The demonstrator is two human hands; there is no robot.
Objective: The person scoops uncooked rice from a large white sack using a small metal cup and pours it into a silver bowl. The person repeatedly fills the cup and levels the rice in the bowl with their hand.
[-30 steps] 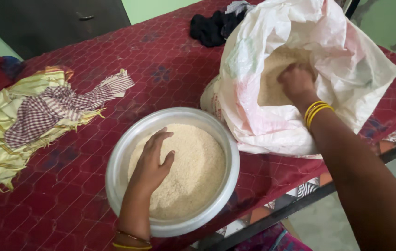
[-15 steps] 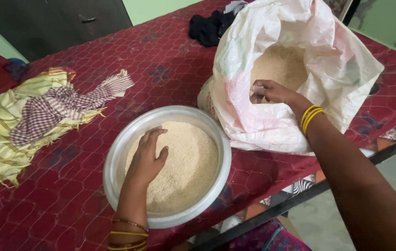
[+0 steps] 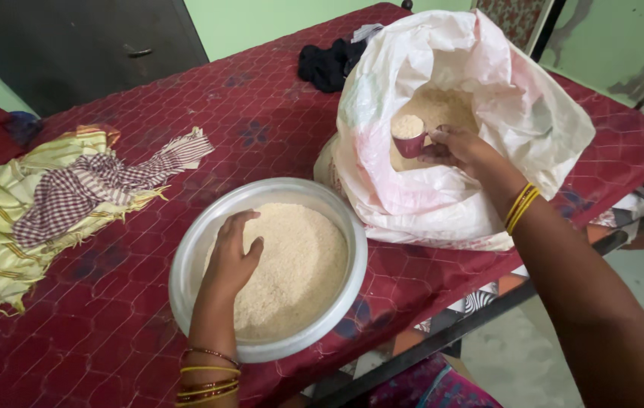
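Head view: right hand (image 3: 464,153) sits in the mouth of a white sack (image 3: 443,128), fingers (image 3: 443,140) closed around a small maroon cup (image 3: 409,137) heaped with rice; cup held upright, just above the rice inside the sack. Yellow bangles (image 3: 522,207) on the right wrist. Left hand (image 3: 231,259) lies palm down in a wide metal bowl (image 3: 186,264), fingers spread flat and loose on the rice (image 3: 299,264), gripping nothing; thumb points toward the bowl's middle. Bangles (image 3: 209,370) on the left wrist too, over the bowl's near rim. Bowl is roughly half full, standing on a red quilted bed (image 3: 95,332) close to its near edge, just left of the sack; bowl and sack near each other, cannot tell if they touch. Sack stands open and slumped at the bed's right side, its lower fold reaching the edge. Yellow striped cloth (image 3: 5,219) with a checked cloth (image 3: 88,193) over it lies at left, well apart from the bowl. Dark cloth (image 3: 329,64) bunched behind the sack at the far side. Metal bed frame (image 3: 443,340) shows below the edge, grey floor (image 3: 533,363) at right.
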